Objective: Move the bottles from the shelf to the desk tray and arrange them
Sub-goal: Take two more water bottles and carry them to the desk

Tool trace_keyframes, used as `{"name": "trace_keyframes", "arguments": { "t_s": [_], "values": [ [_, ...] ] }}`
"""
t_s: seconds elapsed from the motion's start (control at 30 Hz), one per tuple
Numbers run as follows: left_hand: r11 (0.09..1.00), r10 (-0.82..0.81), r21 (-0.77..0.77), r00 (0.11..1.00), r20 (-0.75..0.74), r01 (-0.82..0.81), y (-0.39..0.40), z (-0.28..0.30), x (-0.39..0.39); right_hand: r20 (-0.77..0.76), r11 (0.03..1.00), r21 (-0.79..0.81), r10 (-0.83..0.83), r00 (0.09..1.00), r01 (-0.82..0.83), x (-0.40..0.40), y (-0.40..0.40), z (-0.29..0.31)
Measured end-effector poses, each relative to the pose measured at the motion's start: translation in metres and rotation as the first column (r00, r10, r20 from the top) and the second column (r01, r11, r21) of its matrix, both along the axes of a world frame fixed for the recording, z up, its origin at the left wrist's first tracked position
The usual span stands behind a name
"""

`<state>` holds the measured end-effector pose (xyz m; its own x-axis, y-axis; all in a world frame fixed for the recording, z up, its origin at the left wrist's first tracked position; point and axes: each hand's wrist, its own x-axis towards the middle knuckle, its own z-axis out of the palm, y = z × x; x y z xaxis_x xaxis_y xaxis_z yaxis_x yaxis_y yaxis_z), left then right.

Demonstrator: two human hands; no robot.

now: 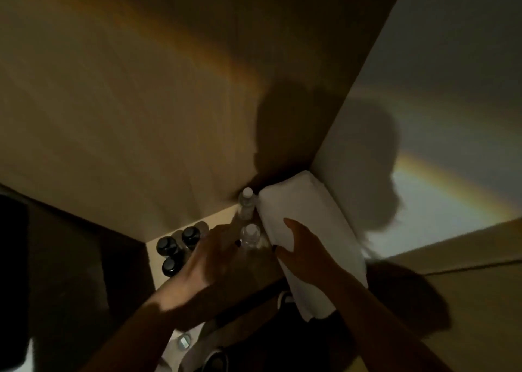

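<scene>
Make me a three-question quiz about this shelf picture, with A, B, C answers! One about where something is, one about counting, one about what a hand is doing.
1. Where is the white folded towel?
A. right of the clear bottles
B. left of the dark-capped bottles
C. on the floor

2. How many dark-capped bottles stand on the shelf?
A. one
B. three
C. six

3. What is the right hand doing?
A. gripping a bottle
B. making a fist
C. reaching with fingers spread, holding nothing

Answers:
1 A: the towel lies against the wall, beside the near clear bottle and the far clear bottle.
2 B: three dark round caps show in a cluster.
3 C: its fingers are straight over the towel. The left hand reaches too.
</scene>
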<state>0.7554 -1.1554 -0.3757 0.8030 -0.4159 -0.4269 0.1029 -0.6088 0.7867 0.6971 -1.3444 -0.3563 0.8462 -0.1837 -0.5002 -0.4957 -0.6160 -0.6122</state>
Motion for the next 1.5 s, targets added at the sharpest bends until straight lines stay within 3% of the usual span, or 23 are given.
{"name": "trace_keyframes", "arguments": {
  "t_s": [0.13, 0.23, 0.37, 0.43, 0.5, 0.63, 0.83, 1.0, 1.07, 1.2, 1.37, 1.5],
  "values": [
    [0.969, 0.205, 0.155, 0.976, -0.070, -0.193, -0.031, -0.047, 0.021, -0.026, 0.985, -0.011, 0.170, 0.985, -0.170, 0.032, -0.040, -0.028],
    [0.945, 0.313, 0.132, 0.946, -0.089, -0.300, -0.059, -0.073, 0.021, -0.013, 0.964, -0.044, 0.263, 0.965, -0.263, 0.053, -0.066, -0.052],
    [0.896, 0.442, 0.094, 0.890, -0.110, -0.433, -0.082, -0.114, 0.022, -0.002, 0.968, -0.027, 0.250, 0.968, -0.250, 0.071, -0.084, -0.097],
    [0.870, 0.492, 0.094, 0.864, -0.107, -0.483, -0.089, -0.140, 0.025, -0.045, 0.977, 0.079, 0.201, 0.979, -0.197, 0.078, -0.087, -0.126],
    [0.861, 0.508, 0.108, 0.854, -0.109, -0.498, -0.092, -0.165, 0.029, -0.134, 0.974, 0.169, 0.173, 0.976, -0.149, 0.083, -0.086, -0.152],
    [0.840, 0.542, 0.117, 0.829, -0.140, -0.530, -0.090, -0.207, 0.039, -0.147, 0.964, 0.266, 0.059, 0.987, -0.018, 0.086, -0.079, -0.205],
    [0.942, 0.326, 0.016, 0.923, 0.204, -0.336, -0.092, -0.254, 0.035, -0.149, 0.937, 0.350, 0.031, 0.988, 0.024, 0.089, -0.065, -0.263],
    [0.915, 0.403, -0.105, 0.894, 0.198, -0.389, -0.097, -0.270, 0.036, -0.102, 0.930, 0.362, 0.106, 0.989, -0.062, 0.096, -0.051, -0.290],
    [0.873, 0.488, -0.112, 0.848, 0.206, -0.475, -0.092, -0.274, 0.035, -0.077, 0.936, 0.324, 0.174, 0.982, -0.140, 0.100, -0.045, -0.295],
    [0.619, 0.762, -0.186, 0.641, -0.091, -0.763, -0.075, -0.262, 0.044, -0.066, 0.923, 0.221, 0.337, 0.939, -0.316, 0.106, -0.035, -0.306],
    [0.440, 0.826, -0.294, 0.511, -0.239, -0.848, -0.055, -0.218, 0.047, -0.003, 0.861, 0.130, 0.496, 0.868, -0.491, 0.112, -0.023, -0.298],
    [0.395, 0.812, -0.329, 0.493, -0.312, -0.858, -0.036, -0.196, 0.052, 0.027, 0.867, 0.103, 0.488, 0.873, -0.488, 0.118, -0.007, -0.280]
  ]
}}
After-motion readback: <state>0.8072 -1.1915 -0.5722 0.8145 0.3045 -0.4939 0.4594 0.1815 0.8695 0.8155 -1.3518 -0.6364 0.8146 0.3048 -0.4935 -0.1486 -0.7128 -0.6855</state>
